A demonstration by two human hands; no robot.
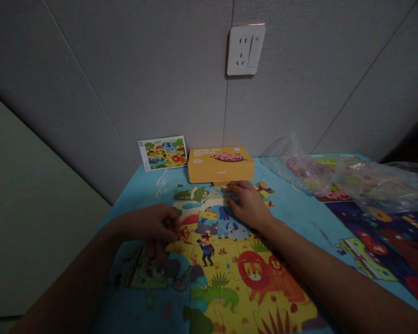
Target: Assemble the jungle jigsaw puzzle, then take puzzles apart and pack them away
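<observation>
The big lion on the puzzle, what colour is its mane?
The big lion has a red-orange mane; it shows best in the head view.

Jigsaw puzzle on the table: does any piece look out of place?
Yes, one jigsaw piece beside the blue elephants looks odd: its picture does not continue the surrounding scene, and it seems laid on top.
</observation>
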